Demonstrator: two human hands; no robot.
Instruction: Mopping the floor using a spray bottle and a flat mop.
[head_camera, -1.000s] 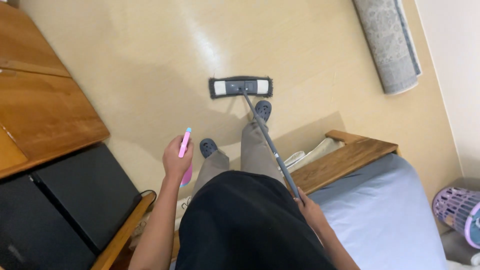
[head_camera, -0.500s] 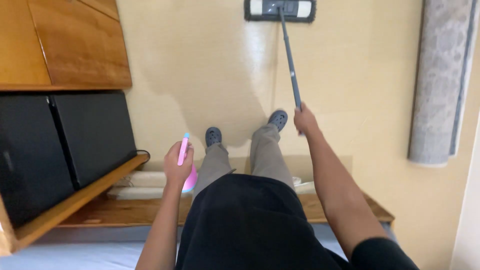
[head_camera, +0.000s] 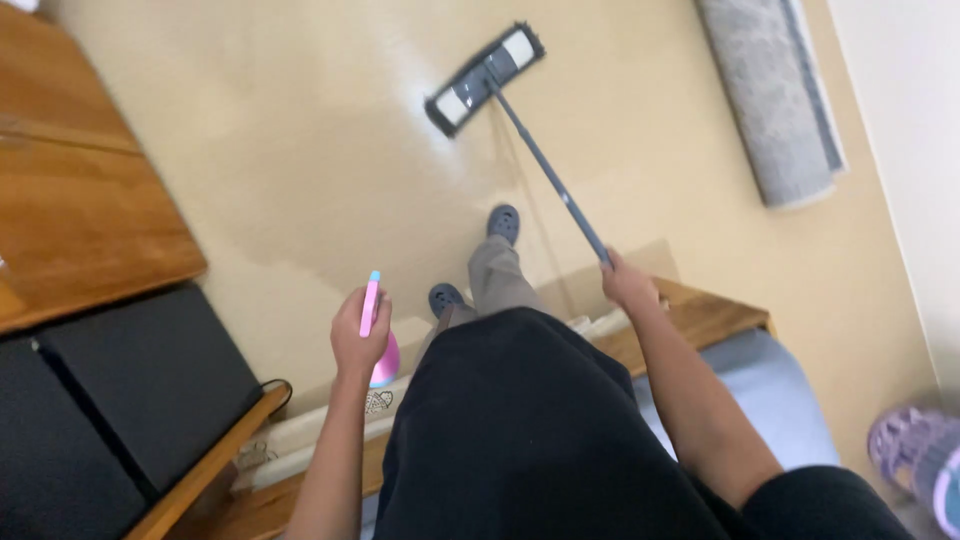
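Observation:
My right hand (head_camera: 628, 284) grips the grey handle of a flat mop (head_camera: 484, 78), whose dark and white head lies on the beige floor ahead of my feet. My left hand (head_camera: 358, 340) holds a pink spray bottle (head_camera: 376, 330) with a light blue tip, raised in front of my body. My grey shoes (head_camera: 503, 222) stand on the floor between the two hands. A wet sheen shows on the floor around the mop head.
A wooden cabinet (head_camera: 80, 200) and black panels (head_camera: 110, 400) stand at the left. A rolled grey rug (head_camera: 770, 95) lies along the right wall. A wooden bed frame (head_camera: 700, 315) with a blue mattress (head_camera: 770, 400) is behind my legs. A purple basket (head_camera: 915, 455) sits at lower right.
The view has swung and the mop head now lies angled toward the upper middle. My right hand still grips the handle, and my left hand keeps the pink bottle raised.

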